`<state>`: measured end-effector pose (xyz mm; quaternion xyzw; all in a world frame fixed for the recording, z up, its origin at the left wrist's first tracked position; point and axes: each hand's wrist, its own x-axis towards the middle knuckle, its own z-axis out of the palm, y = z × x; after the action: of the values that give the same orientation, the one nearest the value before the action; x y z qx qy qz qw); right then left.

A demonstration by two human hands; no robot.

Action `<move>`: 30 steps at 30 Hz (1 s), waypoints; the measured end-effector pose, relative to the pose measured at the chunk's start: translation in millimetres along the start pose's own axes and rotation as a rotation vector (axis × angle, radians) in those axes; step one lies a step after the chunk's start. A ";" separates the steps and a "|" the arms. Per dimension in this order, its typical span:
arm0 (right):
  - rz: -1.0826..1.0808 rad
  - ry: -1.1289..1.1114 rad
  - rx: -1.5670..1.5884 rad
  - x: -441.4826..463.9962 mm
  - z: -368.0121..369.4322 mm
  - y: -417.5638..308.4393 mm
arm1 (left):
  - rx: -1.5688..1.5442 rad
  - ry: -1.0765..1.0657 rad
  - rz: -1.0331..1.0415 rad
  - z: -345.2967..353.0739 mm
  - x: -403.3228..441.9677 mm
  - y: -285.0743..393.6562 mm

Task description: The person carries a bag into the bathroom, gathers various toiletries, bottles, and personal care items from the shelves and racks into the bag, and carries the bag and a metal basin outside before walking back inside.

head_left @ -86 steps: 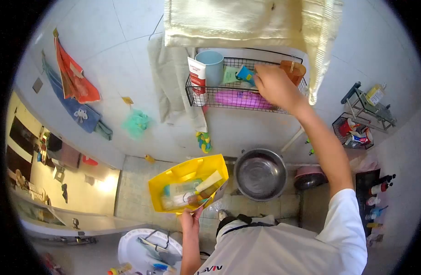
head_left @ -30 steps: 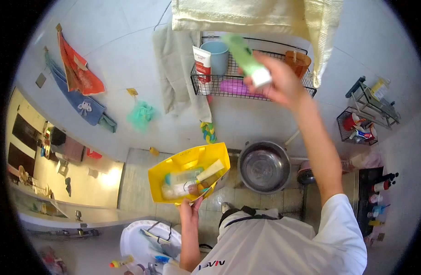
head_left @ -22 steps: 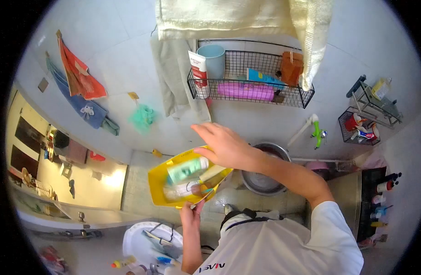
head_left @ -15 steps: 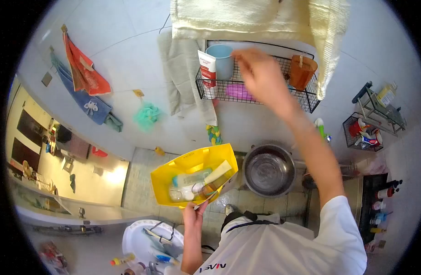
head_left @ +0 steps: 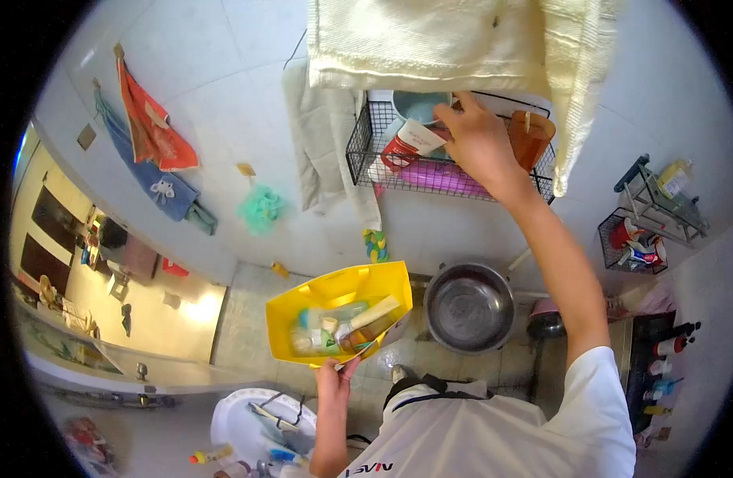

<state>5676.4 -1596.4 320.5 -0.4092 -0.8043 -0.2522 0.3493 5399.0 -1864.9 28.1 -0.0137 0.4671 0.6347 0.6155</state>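
My left hand (head_left: 334,378) is closed on the near rim of a yellow bag (head_left: 294,319), held open side up. Inside it lie several bottles and tubes, among them a cream-coloured tube (head_left: 374,312). My right hand (head_left: 486,143) reaches into a black wire basket (head_left: 358,155) on the wall, its fingers closed at the right rim of a light blue cup (head_left: 418,106). Just below the cup a red and white tube (head_left: 408,147) leans tilted. A purple item (head_left: 442,177) lies in the basket, and a brown container (head_left: 530,137) stands at its right end.
A cream towel (head_left: 430,48) hangs over the basket's top edge, and a grey cloth (head_left: 322,135) hangs left of it. A metal basin (head_left: 470,307) sits below. At lower left is a white washbasin (head_left: 239,414); a smaller wire basket (head_left: 633,243) is at right.
My right hand has come down onto the cup's rim. The cup has shifted and turned, showing more of its inside, and the red and white tube has gone from upright to tilted.
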 end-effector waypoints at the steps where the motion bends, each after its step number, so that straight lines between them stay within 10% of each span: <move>1: 0.053 0.010 -0.038 0.4 -2.5 -1.7 | -0.008 0.011 -0.020 1.4 1.3 1.4; 16: 0.235 0.347 0.224 0.6 -17.9 -11.6 | 0.009 0.030 -0.001 11.9 -14.4 3.1; 24: 0.957 0.019 1.697 4.0 -48.1 1.7 | 0.059 -0.032 0.002 14.4 -12.1 1.4; 30: 0.780 -0.669 1.661 -30.6 -49.4 -36.2 | 0.087 0.009 0.037 24.3 -23.6 11.7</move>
<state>5676.7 -1664.7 323.7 -0.3208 -0.5916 0.6573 0.3392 5409.0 -1865.9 62.5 0.0188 0.4973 0.6249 0.6015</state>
